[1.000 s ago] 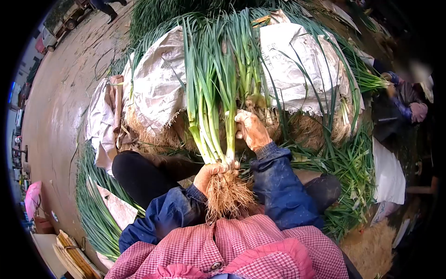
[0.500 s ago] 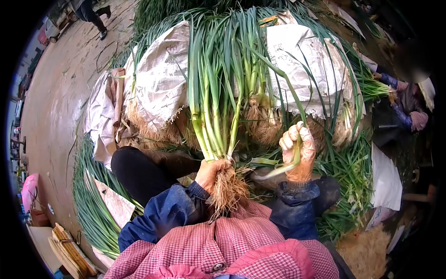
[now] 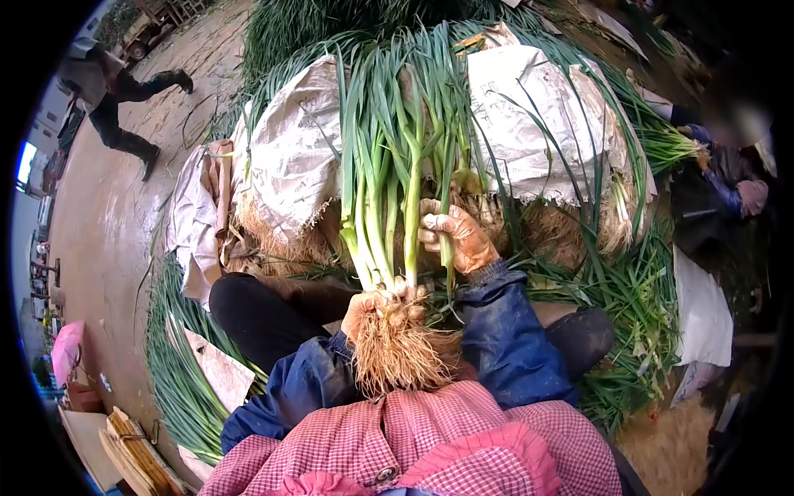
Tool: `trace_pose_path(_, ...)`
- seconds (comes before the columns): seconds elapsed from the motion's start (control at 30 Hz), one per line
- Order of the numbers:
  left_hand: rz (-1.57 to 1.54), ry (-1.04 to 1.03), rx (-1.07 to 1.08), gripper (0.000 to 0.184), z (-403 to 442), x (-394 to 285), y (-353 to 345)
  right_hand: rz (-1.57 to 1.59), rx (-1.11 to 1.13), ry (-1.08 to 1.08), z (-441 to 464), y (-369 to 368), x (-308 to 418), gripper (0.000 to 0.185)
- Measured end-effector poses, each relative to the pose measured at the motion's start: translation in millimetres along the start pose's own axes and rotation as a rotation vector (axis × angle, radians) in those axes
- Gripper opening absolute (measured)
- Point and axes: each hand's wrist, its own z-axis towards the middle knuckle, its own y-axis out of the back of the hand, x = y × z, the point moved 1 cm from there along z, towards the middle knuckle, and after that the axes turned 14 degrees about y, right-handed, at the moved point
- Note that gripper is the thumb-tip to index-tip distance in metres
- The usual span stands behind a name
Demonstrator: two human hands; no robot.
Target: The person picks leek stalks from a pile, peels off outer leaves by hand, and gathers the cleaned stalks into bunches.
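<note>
My left hand (image 3: 362, 316) is closed around the lower stems of a bunch of green garlic (image 3: 382, 207), just above its shaggy tan roots (image 3: 403, 354). Pale bulb ends show beside the fingers, and the long green leaves stretch away from me. At the bunch's right side, my gloved right hand (image 3: 460, 238) has its fingers curled around a green leaf (image 3: 447, 255), whose lower end hangs beneath the hand. The fingertips lie close to the rightmost thick stem; whether they touch it I cannot tell.
White woven sacks (image 3: 538, 124) cover a heap of green garlic ahead. Stripped leaves (image 3: 633, 322) lie at right, and more stalks (image 3: 178, 355) at left. Someone walks (image 3: 116, 99) across the wet floor; a co-worker's sleeve (image 3: 718, 198) shows at far right.
My right hand has moved left from a raised position, where it held a peeled leaf, to the bunch's side. The left hand has turned the roots more into view. The walking person is nearer.
</note>
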Motion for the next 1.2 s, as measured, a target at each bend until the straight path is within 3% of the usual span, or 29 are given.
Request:
trace_pose_path(0.03,-0.004,0.003,0.009,0.033,1,0,0,-0.097,-0.087,-0.009,-1,-2,3,0.041)
trace_pose_path(0.07,-0.019,0.016,-0.005,0.033,0,1,1,-0.249,-0.020,0.033,5,-5,6,0.044)
trace_pose_path(0.13,-0.027,0.032,-0.018,0.033,-1,3,2,-0.256,0.036,-0.070,21,-24,20,0.046)
trace_pose_path(0.2,-0.094,-0.093,0.022,0.030,0,5,1,-0.254,0.043,-0.054,38,-30,22,0.048)
trace_pose_path(0.23,-0.098,-0.053,0.245,0.028,1,2,-11,-0.202,0.088,0.028,42,-42,26,0.049)
trace_pose_path(0.27,-0.121,-0.066,0.296,0.027,2,2,-16,-0.146,0.128,0.098,43,-55,30,0.049)
trace_pose_path(0.33,-0.104,-0.070,0.283,0.028,-3,4,-29,-0.066,0.042,0.084,38,-71,36,0.039)
trace_pose_path(0.4,-0.100,-0.115,0.201,0.031,2,2,-14,-0.269,-0.219,0.083,28,-24,5,0.026)
trace_pose_path(0.43,-0.094,-0.163,0.206,0.033,8,0,-1,-0.056,-0.335,0.108,13,-29,-4,0.015)
trace_pose_path(0.47,-0.100,-0.217,0.203,0.035,11,-1,9,-0.099,-0.270,0.038,-9,-33,-3,0.013)
trace_pose_path(0.5,-0.132,-0.150,0.114,0.038,6,-1,4,0.192,-0.188,-0.005,-33,-19,-11,0.015)
trace_pose_path(0.57,-0.020,-0.101,0.114,0.044,5,-7,10,0.319,-0.277,0.149,-81,-11,-5,0.013)
trace_pose_path(0.6,0.031,-0.100,0.104,0.046,4,-10,11,0.268,-0.262,0.272,-96,-9,5,0.015)
trace_pose_path(0.63,-0.143,0.060,-0.004,0.052,0,-10,13,0.204,-0.331,0.353,-107,-12,17,0.016)
trace_pose_path(0.67,-0.034,0.091,0.068,0.058,7,-13,20,0.109,-0.378,0.374,-112,-13,25,0.014)
trace_pose_path(0.8,0.113,0.014,-0.080,0.061,20,-8,0,0.052,-0.594,0.500,-96,-4,43,0.008)
trace_pose_path(0.87,0.171,-0.048,-0.134,0.061,10,-12,-5,-0.116,-0.611,0.500,-86,-7,44,0.012)
trace_pose_path(0.93,0.146,-0.044,-0.169,0.059,4,-14,0,-0.046,-0.581,0.389,-79,4,38,0.017)
trace_pose_path(1.0,0.178,-0.037,-0.210,0.058,4,-13,5,-0.037,-0.725,0.390,-63,15,28,0.017)
trace_pose_path(1.07,0.041,0.049,-0.153,0.055,6,-14,23,-0.029,-0.797,0.516,-47,40,25,0.012)
trace_pose_path(1.13,0.111,-0.061,-0.139,0.055,-2,-7,-2,0.170,-0.833,0.707,-27,95,23,0.007)
trace_pose_path(1.17,0.126,-0.069,-0.170,0.054,-5,-8,0,-0.123,-0.767,0.489,-24,71,32,0.007)
trace_pose_path(1.2,0.137,-0.076,-0.197,0.053,-4,-9,3,-0.189,-0.708,0.234,-17,46,32,0.011)
